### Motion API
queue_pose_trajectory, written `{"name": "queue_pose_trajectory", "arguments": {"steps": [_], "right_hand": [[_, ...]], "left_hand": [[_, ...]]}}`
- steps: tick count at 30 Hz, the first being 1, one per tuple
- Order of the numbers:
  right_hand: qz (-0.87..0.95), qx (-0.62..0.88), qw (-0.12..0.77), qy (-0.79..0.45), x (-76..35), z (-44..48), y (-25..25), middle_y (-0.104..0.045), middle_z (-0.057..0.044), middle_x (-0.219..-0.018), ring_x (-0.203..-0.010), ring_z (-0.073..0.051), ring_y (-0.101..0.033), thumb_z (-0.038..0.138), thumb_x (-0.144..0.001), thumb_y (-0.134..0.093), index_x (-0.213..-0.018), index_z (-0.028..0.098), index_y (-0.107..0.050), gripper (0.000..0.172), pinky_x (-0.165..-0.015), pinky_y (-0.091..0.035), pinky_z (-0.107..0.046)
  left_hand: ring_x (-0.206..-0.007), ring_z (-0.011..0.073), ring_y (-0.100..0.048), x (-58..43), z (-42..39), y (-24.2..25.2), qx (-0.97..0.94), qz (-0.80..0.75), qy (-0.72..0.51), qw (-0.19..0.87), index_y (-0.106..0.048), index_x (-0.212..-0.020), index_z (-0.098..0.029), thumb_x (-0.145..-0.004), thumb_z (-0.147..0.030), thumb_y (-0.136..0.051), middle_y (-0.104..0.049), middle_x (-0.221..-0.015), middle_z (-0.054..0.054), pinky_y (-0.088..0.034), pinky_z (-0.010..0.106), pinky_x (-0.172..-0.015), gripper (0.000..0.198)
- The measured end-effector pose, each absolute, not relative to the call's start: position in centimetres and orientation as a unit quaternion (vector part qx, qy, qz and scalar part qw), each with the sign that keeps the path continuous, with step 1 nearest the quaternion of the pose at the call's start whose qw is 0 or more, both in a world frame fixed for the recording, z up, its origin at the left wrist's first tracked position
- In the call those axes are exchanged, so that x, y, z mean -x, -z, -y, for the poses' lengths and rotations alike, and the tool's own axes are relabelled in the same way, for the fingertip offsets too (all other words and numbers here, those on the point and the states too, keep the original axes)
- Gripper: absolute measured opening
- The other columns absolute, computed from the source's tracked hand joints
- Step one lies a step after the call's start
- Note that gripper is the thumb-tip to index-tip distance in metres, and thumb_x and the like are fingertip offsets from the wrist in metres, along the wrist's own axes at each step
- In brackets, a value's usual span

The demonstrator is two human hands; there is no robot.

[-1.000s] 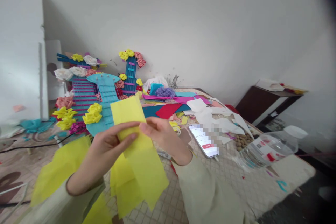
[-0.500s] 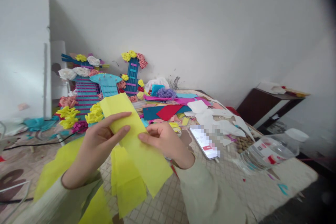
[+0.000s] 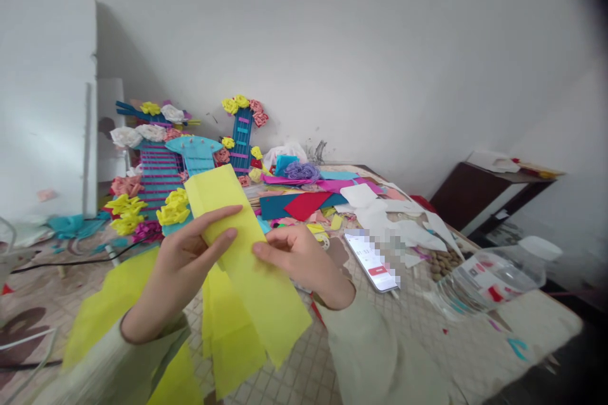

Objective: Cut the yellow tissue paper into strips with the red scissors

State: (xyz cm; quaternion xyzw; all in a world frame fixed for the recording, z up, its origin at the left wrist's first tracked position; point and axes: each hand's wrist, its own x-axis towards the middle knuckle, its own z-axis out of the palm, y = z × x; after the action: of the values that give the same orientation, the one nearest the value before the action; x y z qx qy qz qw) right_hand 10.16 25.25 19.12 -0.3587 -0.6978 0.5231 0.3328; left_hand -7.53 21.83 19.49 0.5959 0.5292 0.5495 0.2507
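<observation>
Both hands hold a long folded strip of yellow crepe-like paper (image 3: 259,285) above the table. My left hand (image 3: 183,259) pinches its left side, index finger and thumb lying over the front face and the other fingers behind. My right hand (image 3: 299,259) grips the right edge between thumb and curled fingers. Below the strip, more yellow sheets (image 3: 232,354) lie on the tabletop. A further yellow sheet (image 3: 118,297) is partly hidden by my left forearm. Whether the held strip has several layers I cannot tell.
Craft pieces with paper flowers (image 3: 164,171) stand against the wall at the back left. Coloured paper scraps (image 3: 304,202) cover the table's far side. A phone (image 3: 368,259) lies right of my hands, and a clear plastic bottle (image 3: 494,278) lies near the right edge.
The hands and the yellow strip keep nearly the same pose. The whole view has shifted slightly, so things appear a little further right and lower.
</observation>
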Motion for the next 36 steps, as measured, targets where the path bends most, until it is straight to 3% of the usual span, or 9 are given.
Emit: {"name": "queue_pose_trajectory", "arguments": {"steps": [8, 12, 14, 26, 30, 36], "right_hand": [[0.688, 0.350, 0.315, -0.552, -9.9, -24.9, -18.7, -0.064, -0.002, -0.064, -0.053, -0.010, -0.055, 0.035, -0.080, -0.062, -0.068, 0.015, -0.063, 0.024, -0.048, -0.038, -0.019], [0.690, 0.347, 0.313, -0.552, -9.8, -25.0, -18.4, -0.064, -0.002, -0.064, -0.053, -0.010, -0.055, 0.039, -0.080, -0.061, -0.069, 0.014, -0.063, 0.027, -0.048, -0.037, -0.020], [0.691, 0.346, 0.311, -0.554, -9.8, -25.0, -18.3, -0.064, -0.003, -0.065, -0.053, -0.010, -0.055, 0.040, -0.080, -0.061, -0.069, 0.014, -0.063, 0.028, -0.049, -0.037, -0.020], [0.706, 0.349, 0.300, -0.539, -9.7, -24.9, -18.3, -0.061, -0.002, -0.064, -0.056, -0.011, -0.053, 0.039, -0.080, -0.060, -0.068, 0.014, -0.062, 0.028, -0.049, -0.037, -0.022], [0.704, 0.345, 0.301, -0.542, -9.5, -24.9, -18.3, -0.060, -0.002, -0.064, -0.056, -0.011, -0.053, 0.038, -0.080, -0.060, -0.066, 0.015, -0.061, 0.027, -0.050, -0.036, -0.022], [0.695, 0.342, 0.298, -0.558, -9.7, -24.6, -18.6, -0.060, -0.001, -0.064, -0.055, -0.011, -0.053, 0.036, -0.080, -0.060, -0.067, 0.015, -0.061, 0.025, -0.050, -0.038, -0.022]], "left_hand": [[-0.042, 0.0072, -0.021, 8.0, -22.0, -19.6, -0.547, -0.523, -0.598, 0.263, -0.062, -0.115, -0.025, -0.078, -0.041, -0.062, -0.035, -0.049, -0.007, -0.019, 0.018, -0.034, 0.041], [-0.052, 0.0090, -0.041, 8.3, -22.1, -19.5, -0.539, -0.523, -0.606, 0.264, -0.060, -0.119, -0.030, -0.078, -0.039, -0.062, -0.060, -0.076, -0.001, -0.035, 0.018, -0.041, 0.042], [-0.060, 0.0111, -0.048, 8.4, -22.2, -19.5, -0.538, -0.519, -0.610, 0.262, -0.061, -0.117, -0.030, -0.078, -0.038, -0.062, -0.064, -0.088, 0.000, -0.040, 0.019, -0.046, 0.040], [-0.043, 0.0076, -0.034, 8.4, -22.1, -19.2, -0.547, -0.510, -0.622, 0.231, -0.063, -0.114, -0.029, -0.080, -0.037, -0.060, -0.062, -0.070, -0.002, -0.026, 0.020, -0.036, 0.035], [-0.063, 0.0102, -0.050, 8.5, -22.5, -18.8, -0.547, -0.494, -0.635, 0.231, -0.066, -0.108, -0.029, -0.082, -0.039, -0.058, -0.067, -0.095, 0.000, -0.038, 0.017, -0.046, 0.029], [-0.071, 0.0139, -0.059, 8.5, -22.1, -19.2, -0.538, -0.485, -0.630, 0.280, -0.064, -0.113, -0.027, -0.077, -0.039, -0.065, -0.067, -0.103, 0.003, -0.049, 0.019, -0.052, 0.038]]}}
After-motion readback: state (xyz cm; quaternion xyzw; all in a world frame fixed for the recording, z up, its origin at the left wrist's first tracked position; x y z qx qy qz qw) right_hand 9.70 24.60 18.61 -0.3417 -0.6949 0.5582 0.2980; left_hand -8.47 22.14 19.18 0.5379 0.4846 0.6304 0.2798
